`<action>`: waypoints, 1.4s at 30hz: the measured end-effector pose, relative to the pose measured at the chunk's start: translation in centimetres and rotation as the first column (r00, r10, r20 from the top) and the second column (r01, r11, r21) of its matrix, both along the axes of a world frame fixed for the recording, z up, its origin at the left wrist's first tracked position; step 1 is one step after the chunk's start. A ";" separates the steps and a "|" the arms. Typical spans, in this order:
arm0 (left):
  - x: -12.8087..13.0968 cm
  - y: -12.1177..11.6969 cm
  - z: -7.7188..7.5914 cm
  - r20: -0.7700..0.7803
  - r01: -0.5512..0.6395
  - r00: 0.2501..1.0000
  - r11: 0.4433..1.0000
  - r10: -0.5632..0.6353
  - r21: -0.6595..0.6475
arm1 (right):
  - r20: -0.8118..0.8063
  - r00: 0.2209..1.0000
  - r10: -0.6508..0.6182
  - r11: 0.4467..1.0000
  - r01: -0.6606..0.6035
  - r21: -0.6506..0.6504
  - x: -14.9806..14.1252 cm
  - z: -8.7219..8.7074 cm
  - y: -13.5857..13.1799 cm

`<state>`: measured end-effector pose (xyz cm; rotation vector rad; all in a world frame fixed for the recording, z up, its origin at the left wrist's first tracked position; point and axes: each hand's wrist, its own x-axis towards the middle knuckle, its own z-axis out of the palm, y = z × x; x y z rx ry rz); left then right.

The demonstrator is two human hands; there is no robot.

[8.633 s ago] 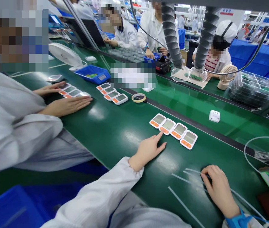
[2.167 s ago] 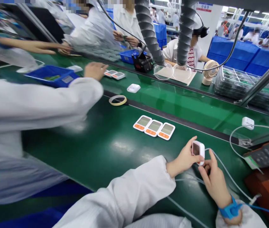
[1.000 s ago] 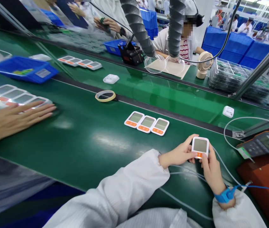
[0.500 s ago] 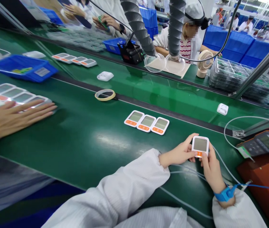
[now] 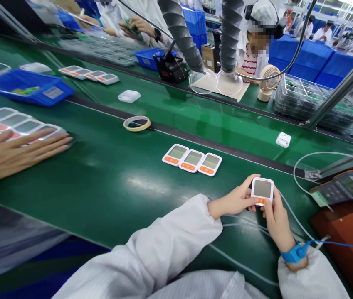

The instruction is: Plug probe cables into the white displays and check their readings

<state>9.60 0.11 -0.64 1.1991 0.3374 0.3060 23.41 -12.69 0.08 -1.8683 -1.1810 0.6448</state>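
Left hand and right hand hold white device between them, gripped around edges. Advisable: light, even pressure, screen uncovered. Three similar devices lie beyond left hand, leftward.

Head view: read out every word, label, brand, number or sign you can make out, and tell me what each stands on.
No text is readable.
Held device: marks on screen and orange strip, too small.
Row of three devices: button marks, too small.
Meter: screen and key markings, too blurred.
Green tag by the meter: too blurred.
White label on the blue tray: print too blurred.
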 end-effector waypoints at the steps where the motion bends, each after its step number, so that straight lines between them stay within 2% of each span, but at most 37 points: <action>1: 0.0 0.0 0.0 0.003 0.001 1.000 1.000 -0.001 -0.002 | 0.002 1.000 -0.003 1.000 0.003 -0.003 0.0 0.0 0.0; 28: -0.1 0.0 0.2 -0.009 -0.006 1.000 1.000 0.006 0.000 | 0.027 1.000 0.006 1.000 -0.006 -0.017 0.0 0.3 0.1; 35: -0.1 0.0 0.4 -0.001 0.018 1.000 1.000 -0.018 0.001 | 0.063 0.998 -0.013 0.999 0.011 0.037 0.0 0.7 -0.1; 38: 0.0 -0.2 0.3 -0.039 -0.012 0.999 1.000 0.012 -0.010 | 0.120 0.990 -0.070 0.996 0.062 0.072 0.2 1.0 0.0; 42: 0.2 0.0 0.4 -0.124 -0.042 0.992 0.998 0.036 -0.050 | 0.237 0.947 -0.216 0.976 0.199 0.094 1.3 1.2 0.3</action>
